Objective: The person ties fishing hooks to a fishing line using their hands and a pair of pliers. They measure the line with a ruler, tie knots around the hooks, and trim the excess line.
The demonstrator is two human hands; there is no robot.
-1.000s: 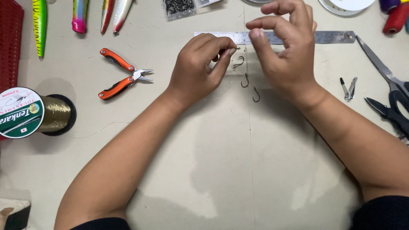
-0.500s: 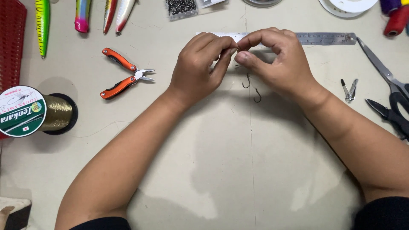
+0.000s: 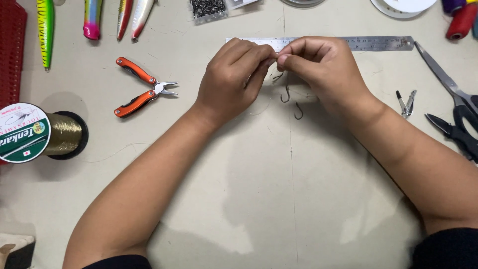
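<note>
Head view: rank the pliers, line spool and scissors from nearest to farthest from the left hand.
1. Pliers, orange-handled, just left of the left hand.
2. Line spool, far left edge.
3. Scissors, far right, beyond the right hand.

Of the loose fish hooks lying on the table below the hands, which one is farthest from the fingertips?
The lower-right hook, lying nearest the right hand's wrist. The other hook lies up and to its left, closer to the pinched fingertips of both hands, left hand included.

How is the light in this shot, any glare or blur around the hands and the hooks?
Head view: even overhead light, soft shadows under both forearms; left hand and right hand sharp; fish hooks on the table crisp though tiny; mild sheen on the steel ruler; the edges bend slightly.
</note>
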